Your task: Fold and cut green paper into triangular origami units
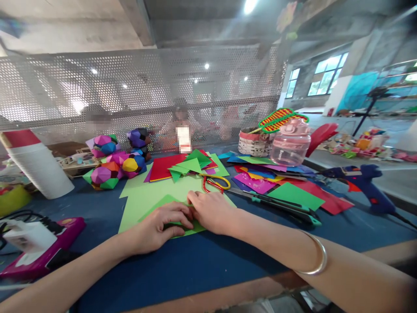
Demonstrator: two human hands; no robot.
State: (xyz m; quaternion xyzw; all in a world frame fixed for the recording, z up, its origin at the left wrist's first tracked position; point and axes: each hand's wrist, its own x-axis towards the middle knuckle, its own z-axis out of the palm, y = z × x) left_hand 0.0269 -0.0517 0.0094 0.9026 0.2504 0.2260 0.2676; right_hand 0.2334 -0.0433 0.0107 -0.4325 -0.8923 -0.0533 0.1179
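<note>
Both hands hide the green paper's (pixel 153 208) folded middle.

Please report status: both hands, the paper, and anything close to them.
Left hand and right hand pressed flat on green paper piece. It lies on light green sheet. Scissors just beyond.

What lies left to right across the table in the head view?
White cup → paper balls → left hand → right hand → pink bottle → blue glue gun.

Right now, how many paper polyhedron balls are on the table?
4, possibly more hidden: pink-blue ball, purple ball, orange-green ball, yellow-blue ball, all at far left, beyond the left hand.
</note>
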